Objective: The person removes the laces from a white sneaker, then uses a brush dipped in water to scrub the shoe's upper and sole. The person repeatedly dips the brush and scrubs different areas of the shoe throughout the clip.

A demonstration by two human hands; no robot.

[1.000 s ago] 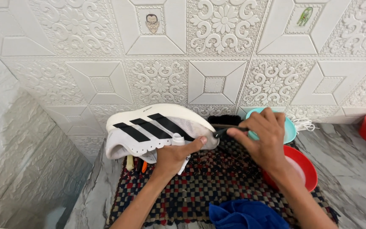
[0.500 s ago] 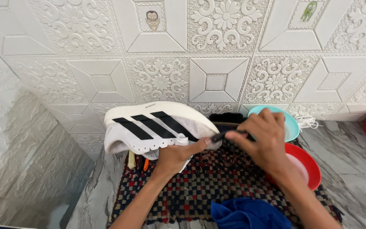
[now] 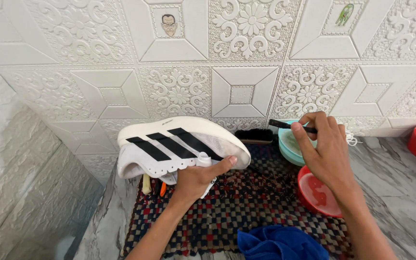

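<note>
1. The left hand (image 3: 196,178) holds the white shoe (image 3: 179,144) with black stripes on its side above the checked mat (image 3: 246,212); its fingers wrap under the upper.
2. The right hand (image 3: 326,151) pinches a thin dark brush (image 3: 292,126) over the teal bowl (image 3: 290,147).
3. The shoe looks mostly clean, so I judge that scrubbing is well along; rinsing or drying probably remains.
4. Earlier, the brush was touching the shoe's toe; now it is moved away to the bowl.

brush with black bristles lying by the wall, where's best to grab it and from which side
Probably by the long wooden back of the brush, coming from above and the near side. It lies lengthwise against the wall, bristles facing up, so the far side is blocked. The white shoe in the left hand crowds its left end; the right hand, which holds a thin dark tool, is nearer.
</note>
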